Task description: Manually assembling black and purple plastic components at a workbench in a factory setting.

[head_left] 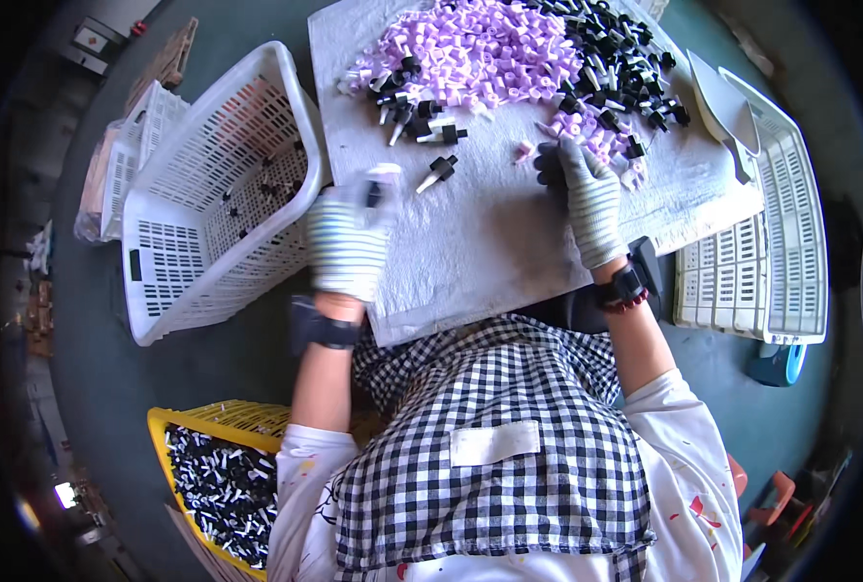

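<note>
My left hand [346, 242], in a striped knit glove, is near the left edge of the table. It is smeared by motion and closed on a small black-and-lilac piece [375, 191]. My right hand [586, 199], gloved alike with grey fingertips, rests at a small heap of lilac caps [586, 131]. Its fingers are curled together, and whatever they hold is hidden. One loose lilac cap [523, 151] lies beside those fingers. Between my hands is a black cap with a white tip [438, 173]. Several similar black pieces [402, 112] lie farther off.
Large piles of lilac caps [480, 48] and black pieces [625, 58] cover the far part of the table [470, 262]. A white basket [300, 194] stands at its left, with a few black pieces inside. A white scoop [727, 112] and another white crate [790, 213] are right. A yellow basket [218, 419] holds many black-and-white pieces.
</note>
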The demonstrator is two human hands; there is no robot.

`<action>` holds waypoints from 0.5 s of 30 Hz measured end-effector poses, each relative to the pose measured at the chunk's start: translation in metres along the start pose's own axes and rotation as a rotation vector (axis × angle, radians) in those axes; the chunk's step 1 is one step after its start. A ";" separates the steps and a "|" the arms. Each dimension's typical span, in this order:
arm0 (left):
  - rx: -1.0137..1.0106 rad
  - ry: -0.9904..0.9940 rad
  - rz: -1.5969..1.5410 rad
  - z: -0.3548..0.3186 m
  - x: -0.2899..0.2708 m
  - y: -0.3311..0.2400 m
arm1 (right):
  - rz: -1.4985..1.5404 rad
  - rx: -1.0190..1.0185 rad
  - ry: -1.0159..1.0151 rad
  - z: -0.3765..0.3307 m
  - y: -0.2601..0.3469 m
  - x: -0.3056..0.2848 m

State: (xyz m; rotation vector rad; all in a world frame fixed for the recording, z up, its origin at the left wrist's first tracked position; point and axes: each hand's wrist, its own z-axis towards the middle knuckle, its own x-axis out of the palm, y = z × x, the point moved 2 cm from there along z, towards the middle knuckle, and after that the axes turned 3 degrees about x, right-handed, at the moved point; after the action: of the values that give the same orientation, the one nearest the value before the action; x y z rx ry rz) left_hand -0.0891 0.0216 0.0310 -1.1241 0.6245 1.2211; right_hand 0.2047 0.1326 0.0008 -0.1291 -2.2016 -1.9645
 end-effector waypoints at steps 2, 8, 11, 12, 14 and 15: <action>-0.160 -0.128 -0.023 0.007 -0.016 0.053 | -0.086 -0.007 -0.057 0.013 -0.008 -0.015; -0.442 -0.048 0.202 0.007 -0.035 0.185 | -1.006 -0.425 -0.011 0.036 0.001 0.006; -0.202 -0.250 0.271 0.011 -0.023 0.146 | -1.342 -0.412 0.065 0.041 0.010 0.027; -0.156 -0.169 0.114 0.016 -0.011 0.131 | -1.358 -0.416 0.078 0.043 0.007 0.032; -0.048 -0.054 -0.105 0.023 0.023 0.076 | -1.378 -0.413 0.125 0.047 0.008 0.030; 0.005 -0.022 -0.146 0.024 0.030 0.037 | -1.383 -0.414 0.176 0.049 0.006 0.030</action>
State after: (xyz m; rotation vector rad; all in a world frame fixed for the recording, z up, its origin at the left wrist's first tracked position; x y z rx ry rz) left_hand -0.1198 0.0533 0.0013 -1.1306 0.5192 1.1049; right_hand 0.1720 0.1798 0.0077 1.8522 -1.7607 -2.7368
